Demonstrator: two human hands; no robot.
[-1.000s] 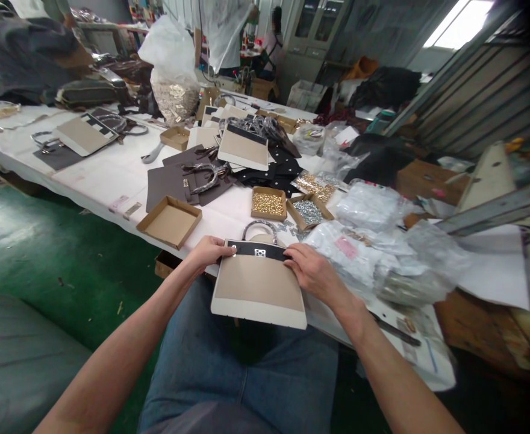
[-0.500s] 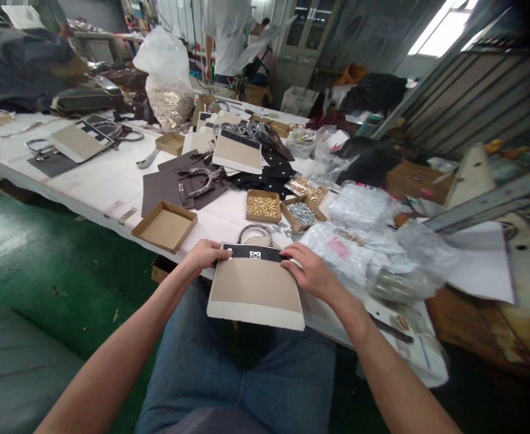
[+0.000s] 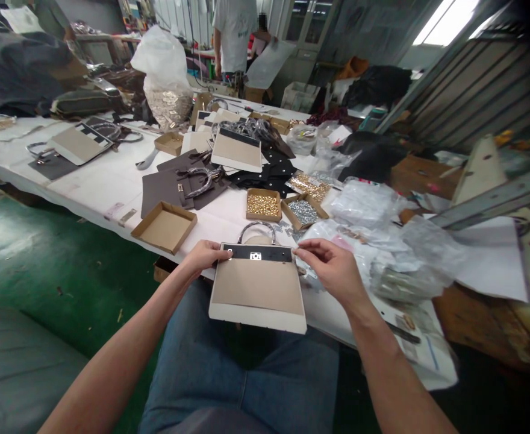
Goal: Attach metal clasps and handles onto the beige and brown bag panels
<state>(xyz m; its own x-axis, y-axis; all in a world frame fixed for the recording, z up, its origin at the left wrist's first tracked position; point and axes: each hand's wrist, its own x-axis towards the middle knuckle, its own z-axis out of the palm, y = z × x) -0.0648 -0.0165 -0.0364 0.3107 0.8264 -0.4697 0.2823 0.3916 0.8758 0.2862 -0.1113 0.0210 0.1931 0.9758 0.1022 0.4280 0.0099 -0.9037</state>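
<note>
A beige handbag panel (image 3: 258, 283) with a black strip along its top and a pale lower edge is held over my lap at the table's front edge. A dark, wrapped handle (image 3: 256, 226) arches behind its top. A small silver metal fitting (image 3: 256, 256) sits mid-strip. My left hand (image 3: 203, 255) grips the panel's upper left corner, thumb on the strip. Just off the upper right corner, my right hand (image 3: 330, 265) has thumb and index finger drawn together; whatever is between them, if anything, is too small to make out.
Beyond the panel stand a carton of gold studs (image 3: 247, 212), a carton of silver pieces (image 3: 287, 216) and a shallow cardboard box (image 3: 164, 226). Grey handbag parts (image 3: 170, 191) lie behind them. Plastic bags (image 3: 359, 205) crowd the right. A person (image 3: 235, 36) stands at the back.
My right hand has lifted off the panel's upper right corner and moved slightly right, its fingertips drawing together. The left hand keeps its grip; the panel has barely shifted.
</note>
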